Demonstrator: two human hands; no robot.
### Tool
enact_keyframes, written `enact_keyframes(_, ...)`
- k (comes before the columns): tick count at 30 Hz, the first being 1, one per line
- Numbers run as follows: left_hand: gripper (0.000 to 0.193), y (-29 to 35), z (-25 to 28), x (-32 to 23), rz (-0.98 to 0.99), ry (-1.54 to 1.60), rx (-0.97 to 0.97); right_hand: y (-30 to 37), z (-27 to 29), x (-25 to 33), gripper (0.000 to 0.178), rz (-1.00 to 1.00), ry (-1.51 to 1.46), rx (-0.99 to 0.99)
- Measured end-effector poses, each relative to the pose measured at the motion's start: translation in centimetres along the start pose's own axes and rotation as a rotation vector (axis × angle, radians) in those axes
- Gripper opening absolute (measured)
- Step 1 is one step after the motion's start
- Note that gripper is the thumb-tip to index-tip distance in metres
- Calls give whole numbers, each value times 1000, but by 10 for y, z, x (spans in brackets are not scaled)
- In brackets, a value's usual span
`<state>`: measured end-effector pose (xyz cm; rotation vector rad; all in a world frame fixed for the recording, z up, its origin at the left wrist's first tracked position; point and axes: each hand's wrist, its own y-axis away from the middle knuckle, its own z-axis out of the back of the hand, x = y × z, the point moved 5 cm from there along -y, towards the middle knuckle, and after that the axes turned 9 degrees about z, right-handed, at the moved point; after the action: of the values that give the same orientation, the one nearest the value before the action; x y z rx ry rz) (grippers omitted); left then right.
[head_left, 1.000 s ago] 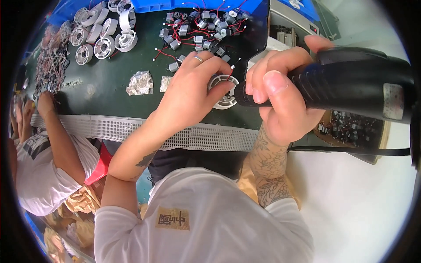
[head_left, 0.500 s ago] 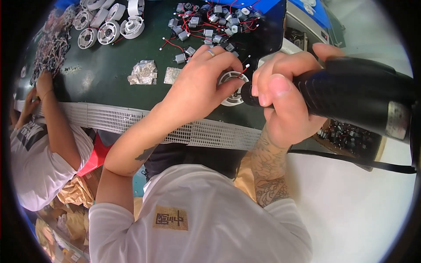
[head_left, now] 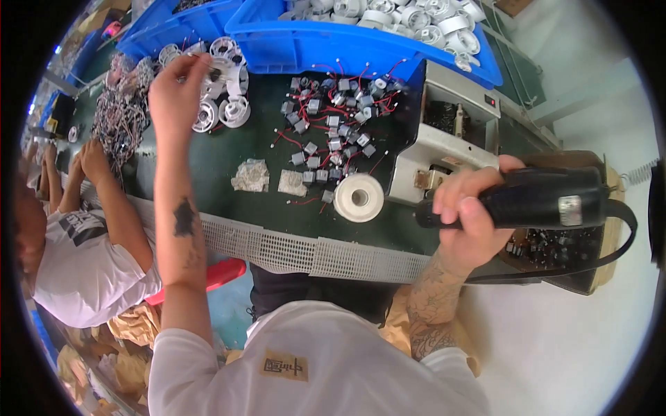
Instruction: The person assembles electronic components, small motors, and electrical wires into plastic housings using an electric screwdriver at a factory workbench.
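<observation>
My right hand (head_left: 466,223) grips a black electric screwdriver (head_left: 534,200), held level at the bench's right side with a cable looping off its rear. A white round plastic housing (head_left: 359,197) lies alone on the dark green mat, left of the driver's tip. My left hand (head_left: 175,91) is stretched far to the back left, fingers pinched on a white round part (head_left: 216,72) among a cluster of similar white wheels (head_left: 232,111). Between the hands lies a heap of small grey motors with red and black wires (head_left: 331,121).
Blue bins (head_left: 361,41) with white round parts stand at the back. A grey metal box (head_left: 444,145) is by the right hand. A tray of dark screws (head_left: 555,246) lies under the driver. Two crumpled bits (head_left: 251,175) lie mid-mat. A person in a white shirt (head_left: 76,263) works at left.
My left hand left the white housing and reached to the back left, taking hold of a white part. The right hand pulled the screwdriver back to the right, off the housing.
</observation>
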<state>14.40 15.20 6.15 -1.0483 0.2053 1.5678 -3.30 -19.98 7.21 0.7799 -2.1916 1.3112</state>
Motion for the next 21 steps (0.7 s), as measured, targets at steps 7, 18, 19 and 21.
enact_keyframes(7,34,-79,-52,-71,-493,49,138,15,-3,-8,66,-124,24,35)
enact_keyframes(18,37,-109,-307,-139,-648,-815,641,14,8,-27,54,-153,146,34)
enact_keyframes(19,37,-131,-266,-111,-602,-872,605,13,-6,-23,54,-149,54,72)
enact_keyframes(21,32,-111,-253,-121,-1023,-308,670,13,3,-27,54,-143,94,48)
